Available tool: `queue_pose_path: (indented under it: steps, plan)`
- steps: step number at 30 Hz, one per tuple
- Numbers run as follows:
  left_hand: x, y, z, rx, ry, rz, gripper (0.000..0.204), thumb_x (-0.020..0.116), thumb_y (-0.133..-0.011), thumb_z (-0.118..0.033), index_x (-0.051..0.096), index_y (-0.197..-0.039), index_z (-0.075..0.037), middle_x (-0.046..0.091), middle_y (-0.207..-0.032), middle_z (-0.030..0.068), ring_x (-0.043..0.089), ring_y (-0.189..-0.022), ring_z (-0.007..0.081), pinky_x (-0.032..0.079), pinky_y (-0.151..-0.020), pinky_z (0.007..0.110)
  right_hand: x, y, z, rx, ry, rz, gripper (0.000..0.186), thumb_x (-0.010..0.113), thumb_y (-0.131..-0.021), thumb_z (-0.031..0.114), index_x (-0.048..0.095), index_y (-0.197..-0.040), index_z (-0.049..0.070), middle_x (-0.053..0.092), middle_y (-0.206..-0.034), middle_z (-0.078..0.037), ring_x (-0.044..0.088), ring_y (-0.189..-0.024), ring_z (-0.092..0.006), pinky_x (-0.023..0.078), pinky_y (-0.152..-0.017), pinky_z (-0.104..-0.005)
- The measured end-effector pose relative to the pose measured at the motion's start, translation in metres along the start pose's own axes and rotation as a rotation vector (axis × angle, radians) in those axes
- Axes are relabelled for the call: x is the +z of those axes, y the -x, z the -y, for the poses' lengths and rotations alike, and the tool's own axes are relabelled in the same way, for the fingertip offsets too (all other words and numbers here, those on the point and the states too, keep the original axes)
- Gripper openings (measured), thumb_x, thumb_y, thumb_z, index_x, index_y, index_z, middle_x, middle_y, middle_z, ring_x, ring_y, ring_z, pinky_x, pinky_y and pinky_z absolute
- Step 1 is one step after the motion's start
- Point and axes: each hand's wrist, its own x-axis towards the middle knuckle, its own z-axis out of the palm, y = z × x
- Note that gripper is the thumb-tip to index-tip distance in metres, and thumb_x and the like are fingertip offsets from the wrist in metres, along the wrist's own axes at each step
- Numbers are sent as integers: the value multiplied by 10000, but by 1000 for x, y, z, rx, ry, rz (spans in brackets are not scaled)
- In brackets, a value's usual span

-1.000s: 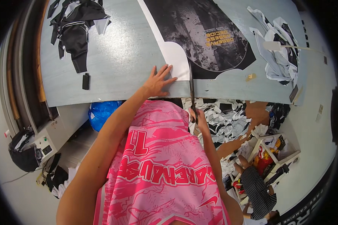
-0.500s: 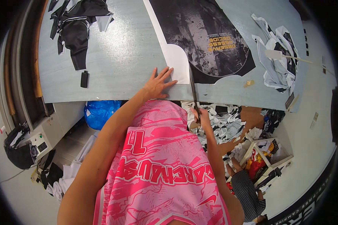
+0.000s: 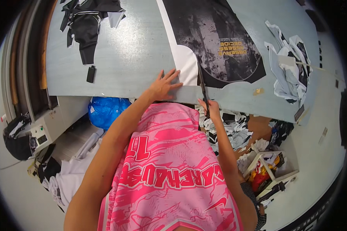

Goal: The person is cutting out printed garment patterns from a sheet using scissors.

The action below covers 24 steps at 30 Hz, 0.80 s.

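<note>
Flat on the table lies a black-and-grey printed fabric panel (image 3: 208, 36) with yellow lettering and a white margin (image 3: 187, 69) along its left side. My left hand (image 3: 164, 85) rests with fingers spread, its fingertips at the edge of the white margin. Long dark scissors (image 3: 203, 85) are gripped in my right hand (image 3: 213, 109) at the table's near edge. Their blades point away from me, along the line where the white margin meets the dark print. How far apart the blades stand is hard to see.
The grey-blue table (image 3: 131, 50) also bears black garment pieces (image 3: 86, 32), a small black object (image 3: 91, 74) and white-and-black scraps (image 3: 289, 69). Below are a blue bag (image 3: 108, 112), heaped offcuts (image 3: 231, 131) and a wooden-framed bin (image 3: 279, 175). A person's striped sleeve (image 3: 260, 220) shows at lower right.
My right hand and the scissors have moved forward, the blades farther along the white margin's edge. My left hand stays on the fabric. The person at lower right is now mostly hidden behind my arm.
</note>
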Motion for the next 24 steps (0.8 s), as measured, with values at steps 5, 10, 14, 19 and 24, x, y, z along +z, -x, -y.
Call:
queue_pose_path:
  steps: [5, 10, 14, 19, 24]
  plan:
    - [4, 2, -8, -67, 37, -38, 814, 839, -778, -365, 532, -1530, -298, 142, -1739, 148, 135, -1604, 366, 236, -1204, 694, -26, -4, 4, -53, 89, 9, 553, 838, -873, 477, 558, -603, 83, 504, -508, 21, 488, -445, -81, 353, -440, -269]
    - [6, 0, -16, -124, 62, -56, 782, 828, -791, -357, 548, -1518, -288, 150, -1739, 143, 143, -1602, 366, 243, -1201, 697, -54, -17, 3, -113, 128, 78, 568, 843, -873, 478, 557, -582, 83, 495, -500, 32, 453, -443, -72, 330, -448, -267]
    - [7, -1, -22, -179, 104, -78, 725, 818, -808, -354, 581, -1490, -282, 166, -1737, 132, 160, -1598, 365, 255, -1203, 690, -68, -27, 27, -80, 138, 177, 497, 810, -908, 474, 587, -696, 83, 530, -545, 17, 492, -448, -89, 348, -454, -268]
    - [7, -5, -31, -225, 117, -113, 701, 816, -809, -358, 600, -1471, -277, 180, -1734, 124, 173, -1594, 366, 263, -1205, 680, -79, -47, 37, -61, 212, 169, 550, 840, -873, 486, 581, -614, 76, 475, -509, 44, 451, -457, -68, 334, -456, -270]
    - [8, -6, -35, -276, 133, -121, 671, 807, -818, -346, 613, -1457, -273, 191, -1733, 115, 186, -1591, 369, 272, -1205, 674, -103, -59, 47, -104, 306, 213, 524, 837, -871, 493, 640, -654, 59, 501, -505, 28, 479, -446, -73, 357, -453, -265]
